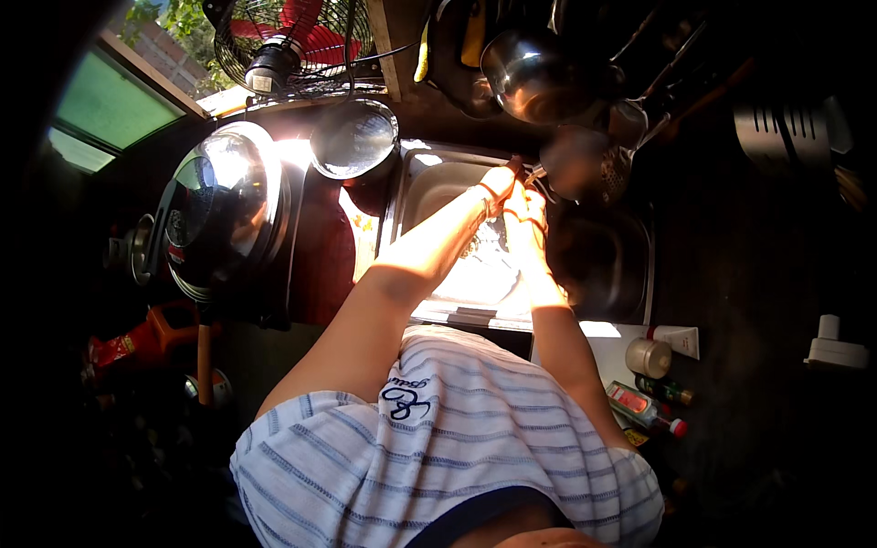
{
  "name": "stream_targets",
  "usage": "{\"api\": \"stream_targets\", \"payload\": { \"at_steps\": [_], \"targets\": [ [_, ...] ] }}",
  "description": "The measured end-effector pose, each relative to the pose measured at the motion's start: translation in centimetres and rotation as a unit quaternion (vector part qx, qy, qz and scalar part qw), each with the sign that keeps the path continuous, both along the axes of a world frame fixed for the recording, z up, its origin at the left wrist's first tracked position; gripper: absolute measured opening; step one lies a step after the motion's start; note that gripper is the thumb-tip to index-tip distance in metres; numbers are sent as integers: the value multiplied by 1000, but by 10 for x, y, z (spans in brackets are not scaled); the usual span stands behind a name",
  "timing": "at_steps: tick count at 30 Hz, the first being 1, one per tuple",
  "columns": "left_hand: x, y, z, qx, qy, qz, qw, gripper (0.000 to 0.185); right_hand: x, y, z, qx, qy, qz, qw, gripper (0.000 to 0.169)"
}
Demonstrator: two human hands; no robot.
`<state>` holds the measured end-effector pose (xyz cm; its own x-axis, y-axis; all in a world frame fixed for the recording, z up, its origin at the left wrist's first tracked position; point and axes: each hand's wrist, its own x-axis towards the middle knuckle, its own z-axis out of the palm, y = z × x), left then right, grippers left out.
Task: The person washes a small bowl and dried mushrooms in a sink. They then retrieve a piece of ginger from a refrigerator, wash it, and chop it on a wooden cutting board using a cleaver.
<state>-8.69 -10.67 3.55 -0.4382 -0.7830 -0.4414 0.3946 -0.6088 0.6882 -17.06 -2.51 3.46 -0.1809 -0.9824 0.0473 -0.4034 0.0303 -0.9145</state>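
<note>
Both my arms reach forward over a metal sink basin (428, 185). My left hand (502, 179) is at the far right corner of the basin, close to the faucet (536, 172). Just below it and touching or nearly touching it is my right hand (526, 204). Strong sunlight washes out the fingers, so whether either hand holds anything cannot be made out. Glare also covers much of the basin floor beneath my forearms.
A shaded second basin (603, 260) adjoins on the right. Left of the sink stand a metal pot (356, 140) and a stack with a shiny lid (236, 164). Pans (534, 75) and utensils hang ahead. A fan (291, 41) stands by the window. Bottles (634, 404) lie at right.
</note>
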Motion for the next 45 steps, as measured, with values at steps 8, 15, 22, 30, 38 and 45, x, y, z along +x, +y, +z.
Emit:
{"api": "stream_targets", "payload": {
  "at_steps": [8,15,22,30,38,45],
  "targets": [
    [7,16,-16,-8,68,38,997,22,-19,-5,12,143,-368,92,914,10],
    [-20,19,-11,-222,-320,219,895,41,6,-16,-20,50,-205,-46,976,36],
    [18,20,21,-184,30,-111,976,14,-17,-6,-26,97,-378,73,918,31],
    [-23,9,9,-225,-210,286,907,15,9,-9,4,1,-225,-42,973,24],
    [2,2,20,-48,53,87,994,33,-2,10,-5,94,-357,55,928,23],
    [6,29,6,-183,48,153,970,32,4,23,-2,-49,-50,-31,997,17]
  ]
}}
